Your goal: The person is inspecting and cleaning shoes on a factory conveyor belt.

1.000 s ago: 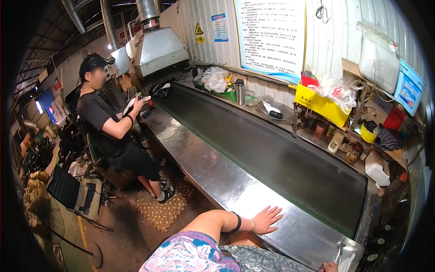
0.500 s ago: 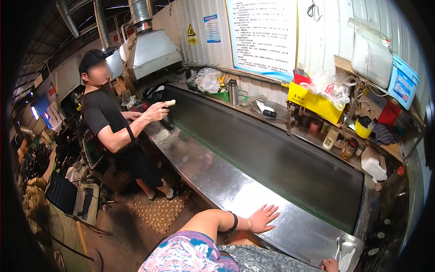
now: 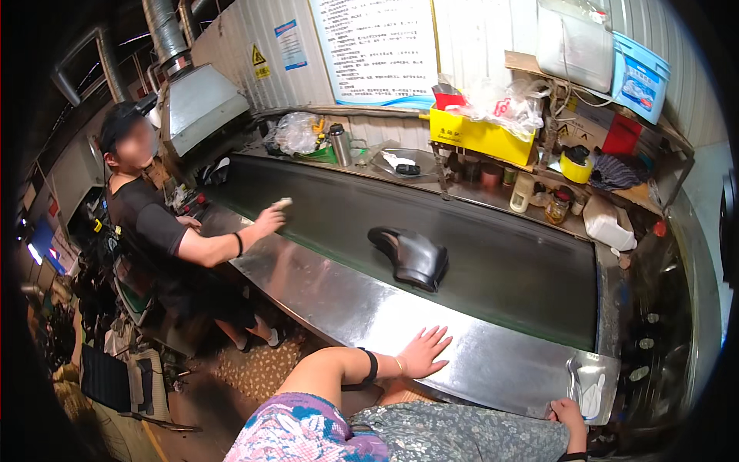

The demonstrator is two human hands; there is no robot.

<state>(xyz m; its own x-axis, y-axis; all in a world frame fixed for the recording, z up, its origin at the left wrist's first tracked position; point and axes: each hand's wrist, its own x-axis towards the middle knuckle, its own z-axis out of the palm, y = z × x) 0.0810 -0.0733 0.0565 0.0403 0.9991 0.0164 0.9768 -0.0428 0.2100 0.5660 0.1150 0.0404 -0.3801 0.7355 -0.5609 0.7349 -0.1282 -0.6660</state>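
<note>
My left hand (image 3: pixel 423 353) lies flat with fingers spread on the shiny metal ledge (image 3: pixel 493 350) along the near side of a dark conveyor belt (image 3: pixel 508 285). At the ledge's right end, my right hand (image 3: pixel 568 413) has its fingers curled at the near edge, seemingly gripping it. Beside that hand, a metal spoon (image 3: pixel 573 377) and a flat white item (image 3: pixel 592 394) rest on the ledge. A glossy black boot (image 3: pixel 416 260) lies on the belt beyond my left hand, touched by neither hand.
On the left a co-worker (image 3: pixel 150 223) stands at the belt, an arm reaching over it with a small pale object in hand. A metal hood (image 3: pixel 200 104) stands behind. Along the far side are a steel flask (image 3: pixel 339 145), a yellow box (image 3: pixel 481 136) and several jars.
A black boot has come into sight on the belt. The co-worker's outstretched hand is lower, over the belt. My view has shifted to the right; both my hands keep their places on the ledge.
</note>
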